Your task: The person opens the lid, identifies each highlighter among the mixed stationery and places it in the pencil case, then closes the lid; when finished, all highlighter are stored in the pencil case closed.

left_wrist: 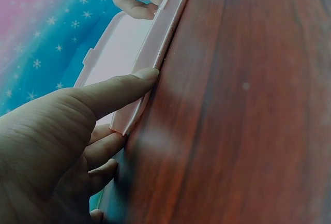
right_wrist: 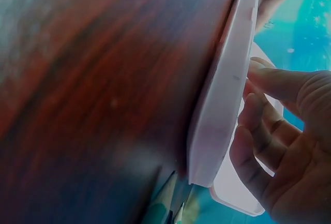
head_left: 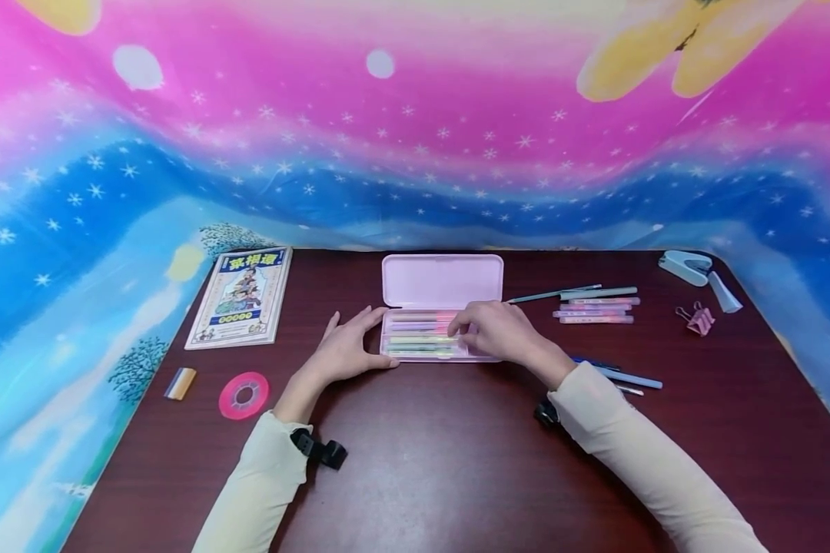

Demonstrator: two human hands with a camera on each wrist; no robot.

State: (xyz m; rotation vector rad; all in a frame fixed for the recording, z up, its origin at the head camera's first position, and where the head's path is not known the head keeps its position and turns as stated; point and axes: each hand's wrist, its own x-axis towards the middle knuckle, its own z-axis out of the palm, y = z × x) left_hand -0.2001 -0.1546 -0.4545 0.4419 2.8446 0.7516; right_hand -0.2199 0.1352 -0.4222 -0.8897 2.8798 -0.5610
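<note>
An open pink pencil case lies at the middle of the dark wooden table, its lid flat toward the back. Several coloured pens fill its tray. My left hand rests at the tray's left end with fingers straight and the thumb pressed along the front wall. The left wrist view shows that thumb on the case's edge. My right hand lies over the tray's right half, fingertips down on the pens. In the right wrist view its fingers lie inside the tray, with no pen pinched.
A row of pastel pens lies right of the case, and blue pens lie by my right wrist. A stapler and a pink binder clip sit far right. A booklet, a pink tape roll and an eraser sit left.
</note>
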